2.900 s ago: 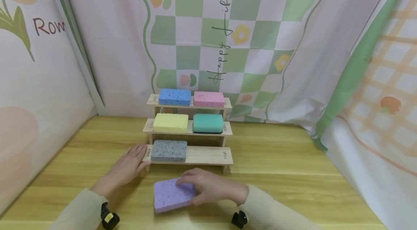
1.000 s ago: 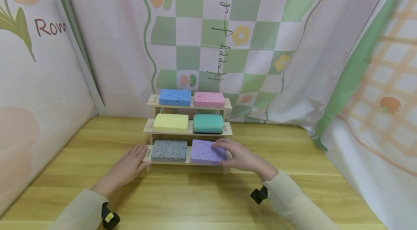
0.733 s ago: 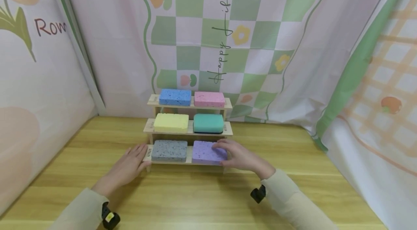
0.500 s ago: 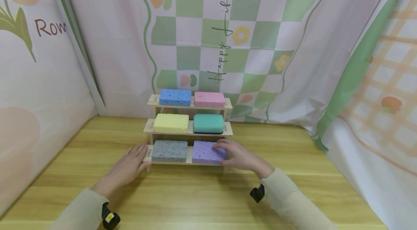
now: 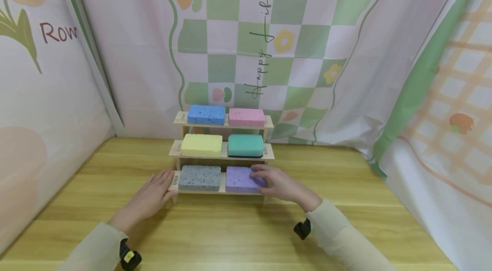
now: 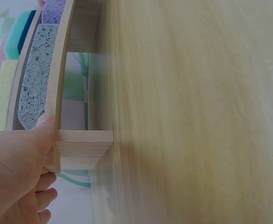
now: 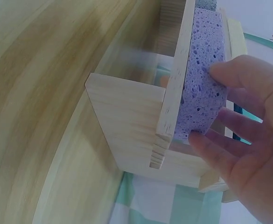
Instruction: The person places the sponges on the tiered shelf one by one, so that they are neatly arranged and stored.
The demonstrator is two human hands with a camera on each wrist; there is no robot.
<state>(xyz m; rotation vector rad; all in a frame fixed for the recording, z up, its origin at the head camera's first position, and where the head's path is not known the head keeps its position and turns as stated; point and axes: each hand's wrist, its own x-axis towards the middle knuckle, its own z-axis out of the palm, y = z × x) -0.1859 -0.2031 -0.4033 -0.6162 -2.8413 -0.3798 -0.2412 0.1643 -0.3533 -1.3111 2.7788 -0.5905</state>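
Observation:
A purple sponge (image 5: 240, 179) lies on the right half of the lowest tier of a wooden three-tier stand (image 5: 223, 185). My right hand (image 5: 282, 186) holds this sponge at its right end; the right wrist view has a thumb and finger against the sponge's pitted surface (image 7: 204, 51). My left hand (image 5: 150, 196) grips the left end of the same tier. Its thumb presses the board edge and the other fingers curl below, as the left wrist view shows. Beside the purple sponge sits a grey speckled sponge (image 5: 200, 178).
On the middle tier lie a yellow sponge (image 5: 201, 145) and a teal sponge (image 5: 245, 145) with a dark underside. The top tier bears a blue sponge (image 5: 206, 115) and a pink sponge (image 5: 247, 117). Patterned cloth (image 5: 223, 36) hangs behind the wooden table (image 5: 215, 237).
The right hand has carried the purple sponge from the table onto the lowest tier's right half. Since then the sponge has shifted very slightly. The left hand has stayed in place.

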